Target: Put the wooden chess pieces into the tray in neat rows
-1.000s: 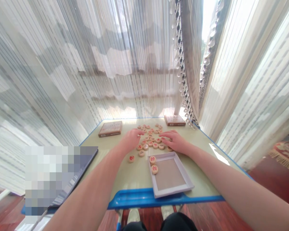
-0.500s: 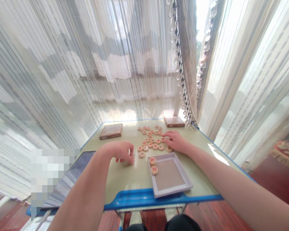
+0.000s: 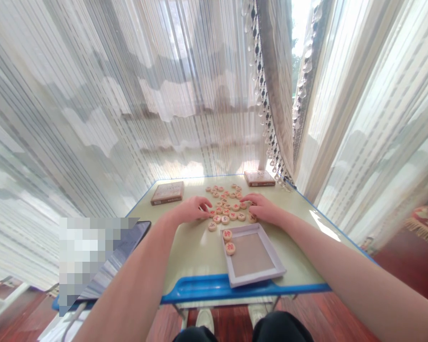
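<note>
Someone is sitting at a small green table (image 3: 196,254) with a blue lip, tucked into a bay of sheer curtains (image 3: 92,118), and both bare arms are stretched out over a scatter of round wooden chess pieces (image 3: 229,207) marked in red and dark characters. The left hand (image 3: 193,209) lies at the near-left edge of that scatter, its fingers (image 3: 204,203) reaching out loosely towards the discs. From where I stand I cannot tell whether a disc is caught between thumb and forefinger or only touched. The right hand (image 3: 266,209) rests palm down on the scatter's right side, fingers laid out flat and apart over a few discs, gripping nothing that I can see. Nearer the person, just in front of the scatter, sits a shallow grey tray (image 3: 258,279) with only two red-marked pieces (image 3: 228,241) in it, both against its left wall, one behind the other. One stray piece (image 3: 212,226) lies alone on the table between the left hand and the tray. If the discs are being gathered into the tray, I would say the work is barely begun: two are in, and by far the greater part is still out on the table. Two flat boxes (image 3: 167,192) stand at the far corners, well apart from the hands, and a dark tablet (image 3: 137,232) lies at the left edge.
</note>
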{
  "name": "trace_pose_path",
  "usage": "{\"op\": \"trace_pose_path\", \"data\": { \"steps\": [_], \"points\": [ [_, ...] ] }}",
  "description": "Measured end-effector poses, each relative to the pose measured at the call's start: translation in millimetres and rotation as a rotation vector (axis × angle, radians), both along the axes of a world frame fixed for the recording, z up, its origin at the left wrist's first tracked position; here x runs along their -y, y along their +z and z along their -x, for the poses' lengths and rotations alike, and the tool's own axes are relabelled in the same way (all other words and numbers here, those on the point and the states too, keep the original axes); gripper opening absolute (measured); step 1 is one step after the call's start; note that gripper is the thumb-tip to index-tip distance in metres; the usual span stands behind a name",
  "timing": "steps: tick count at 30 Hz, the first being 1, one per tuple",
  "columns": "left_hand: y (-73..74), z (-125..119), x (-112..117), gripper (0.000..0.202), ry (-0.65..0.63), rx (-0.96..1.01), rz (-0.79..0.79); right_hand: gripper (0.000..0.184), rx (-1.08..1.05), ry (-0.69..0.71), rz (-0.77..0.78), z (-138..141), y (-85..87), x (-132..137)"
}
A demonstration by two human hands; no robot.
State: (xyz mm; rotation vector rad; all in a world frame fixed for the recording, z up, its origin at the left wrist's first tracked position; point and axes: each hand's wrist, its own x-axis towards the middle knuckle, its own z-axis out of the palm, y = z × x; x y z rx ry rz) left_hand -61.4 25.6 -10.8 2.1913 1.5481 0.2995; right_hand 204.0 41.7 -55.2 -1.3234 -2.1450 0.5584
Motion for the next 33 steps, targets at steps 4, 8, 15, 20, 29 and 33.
{"op": "trace_pose_path", "data": {
  "steps": [4, 8, 15, 20, 29, 33],
  "points": [
    [-4.9, -2.7, -5.4, 0.029, 0.029, 0.01, -0.086, 0.045, -0.015, 0.007, -0.006, 0.1, 0.1, 0.5],
    [-8.0, -5.9, -8.9, 0.027, 0.107, -0.024, -0.235, 0.037, -0.023, -0.009, -0.072, 0.1, -0.1, -0.4],
    [-10.5, -11.2, -5.0, 0.025, 0.045, 0.004, -0.168, 0.026, 0.015, -0.016, -0.143, -1.7, 0.5, -1.5],
    [-7.7, -14.0, -3.1, 0.025, 0.021, -0.038, -0.1, 0.023, 0.036, 0.024, -0.151, -1.9, 1.7, 0.2],
    [-8.7, -8.1, -5.9, 0.027, 0.055, 0.003, -0.095, 0.02, 0.025, 0.029, -0.207, -2.5, -2.0, -1.5],
    [-4.3, -18.8, 0.5, 0.032, 0.09, 0.288, -0.073, 0.021, -0.045, 0.02, -0.367, -1.0, 3.9, 6.8]
  ]
}}
